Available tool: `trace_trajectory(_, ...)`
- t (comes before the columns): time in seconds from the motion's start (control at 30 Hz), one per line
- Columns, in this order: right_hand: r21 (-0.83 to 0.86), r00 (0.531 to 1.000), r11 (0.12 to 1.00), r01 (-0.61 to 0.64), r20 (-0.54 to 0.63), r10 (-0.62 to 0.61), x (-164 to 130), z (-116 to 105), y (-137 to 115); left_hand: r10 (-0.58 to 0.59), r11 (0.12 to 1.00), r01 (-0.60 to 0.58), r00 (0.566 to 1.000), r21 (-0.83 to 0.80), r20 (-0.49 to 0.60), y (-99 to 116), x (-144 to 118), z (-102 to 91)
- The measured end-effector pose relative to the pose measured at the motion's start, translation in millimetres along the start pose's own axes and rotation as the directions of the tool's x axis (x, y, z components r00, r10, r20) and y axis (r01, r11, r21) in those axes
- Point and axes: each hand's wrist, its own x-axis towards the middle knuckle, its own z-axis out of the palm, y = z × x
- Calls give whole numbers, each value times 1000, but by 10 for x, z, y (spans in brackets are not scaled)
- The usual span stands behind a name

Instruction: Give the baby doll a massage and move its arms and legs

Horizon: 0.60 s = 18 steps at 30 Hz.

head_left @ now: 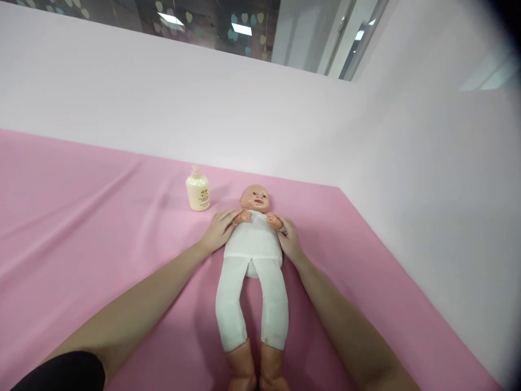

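A baby doll (255,236) in white cloth lies on its back, head away from me, with bare feet toward me. Its forearms are bent up, so both small hands rest on its chest. My left hand (220,231) is closed around the doll's arm on the left side, the fingertips reaching near its wrist. On the other side, my right hand (290,239) holds the opposite arm, with its thumb side against the body and part of the fingers hidden. A pale yellow pump bottle (198,191) with dark print stands upright left of the doll's head.
Pink cloth (101,228) with a few creases covers the surface under the doll. A white wall (183,114) rises behind it, and another white wall (427,179) borders the right side. Above the back wall is a window (211,21) with hanging heart shapes and light reflections.
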Motion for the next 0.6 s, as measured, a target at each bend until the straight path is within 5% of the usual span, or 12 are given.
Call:
trace_trajectory(0.17, 165, 946, 972, -168, -251, 206, 3, -30, 12, -246, 930, 145, 928, -337, -280, -25, 0, -38)
trace_trajectory(0.37, 417, 757, 850, -323, -426, 496, 60, -110, 332, -672, 634, 262, 652, -728, -351, -238, 30, -34)
trace_trajectory(0.47, 459, 725, 820, -342, -426, 541, 69, -116, 417, -787, 510, 297, 540, -807, -298, -365, 33, -1)
trace_trajectory(0.53, 442, 742, 837, -321, -432, 513, 69, -112, 411, -789, 508, 294, 536, -810, -300, -403, 28, 14)
trace_trajectory(0.6, 413, 776, 862, -293, -424, 467, 66, -109, 357, -698, 603, 277, 637, -748, -327, -382, 21, 8)
